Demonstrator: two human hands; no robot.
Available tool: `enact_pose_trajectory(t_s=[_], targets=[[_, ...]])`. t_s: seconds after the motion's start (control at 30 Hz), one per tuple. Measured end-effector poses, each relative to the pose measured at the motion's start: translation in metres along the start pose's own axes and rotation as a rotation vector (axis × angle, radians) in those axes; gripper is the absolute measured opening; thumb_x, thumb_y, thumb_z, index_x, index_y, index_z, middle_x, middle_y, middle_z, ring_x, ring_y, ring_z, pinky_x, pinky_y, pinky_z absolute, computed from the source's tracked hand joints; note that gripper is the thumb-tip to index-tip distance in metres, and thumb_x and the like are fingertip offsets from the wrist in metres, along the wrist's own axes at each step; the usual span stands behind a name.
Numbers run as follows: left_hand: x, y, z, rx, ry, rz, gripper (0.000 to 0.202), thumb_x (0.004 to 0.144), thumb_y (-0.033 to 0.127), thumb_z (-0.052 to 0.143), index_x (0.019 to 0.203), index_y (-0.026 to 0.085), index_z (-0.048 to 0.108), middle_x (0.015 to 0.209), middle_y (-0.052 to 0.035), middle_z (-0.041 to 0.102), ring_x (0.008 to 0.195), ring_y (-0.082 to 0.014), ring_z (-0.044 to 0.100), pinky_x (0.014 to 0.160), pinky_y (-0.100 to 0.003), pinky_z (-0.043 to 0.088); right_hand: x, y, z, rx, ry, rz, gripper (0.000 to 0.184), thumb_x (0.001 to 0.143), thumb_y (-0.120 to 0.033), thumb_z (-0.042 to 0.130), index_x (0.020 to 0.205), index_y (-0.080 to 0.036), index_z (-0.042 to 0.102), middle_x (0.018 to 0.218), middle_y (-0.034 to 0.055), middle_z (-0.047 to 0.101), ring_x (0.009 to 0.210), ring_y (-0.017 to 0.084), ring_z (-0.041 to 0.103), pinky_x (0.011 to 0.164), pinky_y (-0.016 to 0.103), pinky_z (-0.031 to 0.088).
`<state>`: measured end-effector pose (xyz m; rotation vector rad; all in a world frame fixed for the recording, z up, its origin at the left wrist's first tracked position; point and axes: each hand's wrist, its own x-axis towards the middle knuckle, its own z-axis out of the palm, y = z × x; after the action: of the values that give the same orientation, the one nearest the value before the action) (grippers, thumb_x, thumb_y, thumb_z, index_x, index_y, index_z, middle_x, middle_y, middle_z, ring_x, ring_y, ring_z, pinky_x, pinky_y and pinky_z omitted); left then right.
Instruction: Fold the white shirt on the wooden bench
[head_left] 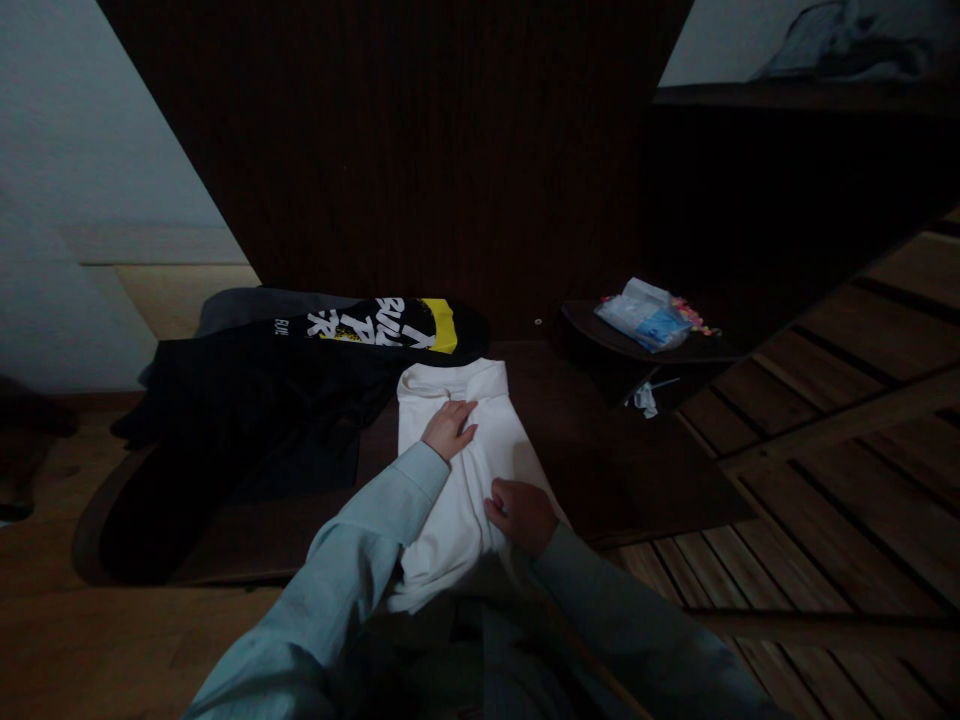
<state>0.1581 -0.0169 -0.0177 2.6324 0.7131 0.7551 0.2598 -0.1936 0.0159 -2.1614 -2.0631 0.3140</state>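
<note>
A white collared shirt, folded into a long narrow shape, lies on a dark wooden surface in front of me. Its collar points away from me, and creases run down the lower part. Just below the collar, my left hand rests on the cloth with its fingers stretched out. My right hand is at the shirt's right edge, its fingers curled in against the fabric. What sits inside those curled fingers is mostly hidden. The near end of the shirt hangs close to my body.
Dark clothes with a white-and-yellow print are heaped at the left. On a small rounded shelf at the right sits a clear plastic packet, with a crumpled white scrap beneath. Slatted wood borders the right side.
</note>
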Motion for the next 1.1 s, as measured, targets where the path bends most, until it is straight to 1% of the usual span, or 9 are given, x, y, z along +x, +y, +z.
enact_pose_trajectory(t_s=[0.23,0.47,0.67,0.93,1.1], targets=[[0.0006,0.0004,0.0004,0.006,-0.002,0.001,0.043,0.077,0.026,0.046,0.115,0.008,0.049,0.103,-0.0143,0.055,0.099,-0.0238,0.047,0.088,-0.04,0.041,0.0005,-0.0001,0.0009,-0.015,-0.007,0.007,0.014,0.078,-0.026,0.045,0.07,-0.017,0.052,0.067,0.0009,0.059,0.059,0.01,0.046,0.054,0.025,0.018],[0.0005,-0.0014,0.0022,0.005,0.017,0.004,0.042,0.077,0.027,0.046,0.116,0.012,0.049,0.104,-0.0121,0.055,0.099,-0.023,0.047,0.087,-0.04,0.042,0.001,0.0008,0.0018,-0.007,-0.018,0.01,0.015,0.079,-0.026,0.044,0.071,-0.017,0.052,0.067,0.0004,0.058,0.059,0.01,0.046,0.054,0.026,0.019],[0.0013,-0.0015,0.0014,0.018,-0.004,0.001,0.043,0.077,0.027,0.046,0.115,0.008,0.049,0.102,-0.014,0.055,0.098,-0.0239,0.048,0.088,-0.04,0.041,0.0006,-0.0001,0.0004,-0.014,-0.018,0.015,0.014,0.078,-0.026,0.045,0.07,-0.017,0.052,0.067,0.0004,0.058,0.06,0.01,0.046,0.053,0.026,0.018],[0.0005,0.002,-0.0026,0.008,-0.014,-0.007,0.043,0.077,0.028,0.045,0.116,0.011,0.049,0.104,-0.013,0.055,0.099,-0.0237,0.047,0.088,-0.04,0.041,0.0005,-0.0001,-0.0001,0.0,-0.02,0.007,0.014,0.078,-0.026,0.044,0.071,-0.017,0.052,0.067,0.0005,0.059,0.059,0.01,0.046,0.054,0.025,0.019],[0.0012,0.0019,-0.0021,-0.007,-0.015,-0.015,0.042,0.077,0.027,0.046,0.116,0.01,0.049,0.104,-0.0139,0.054,0.099,-0.0238,0.047,0.088,-0.04,0.041,0.0003,-0.0018,-0.0026,-0.004,-0.027,0.018,0.015,0.079,-0.026,0.044,0.07,-0.017,0.052,0.067,0.0006,0.059,0.059,0.01,0.046,0.054,0.025,0.019]])
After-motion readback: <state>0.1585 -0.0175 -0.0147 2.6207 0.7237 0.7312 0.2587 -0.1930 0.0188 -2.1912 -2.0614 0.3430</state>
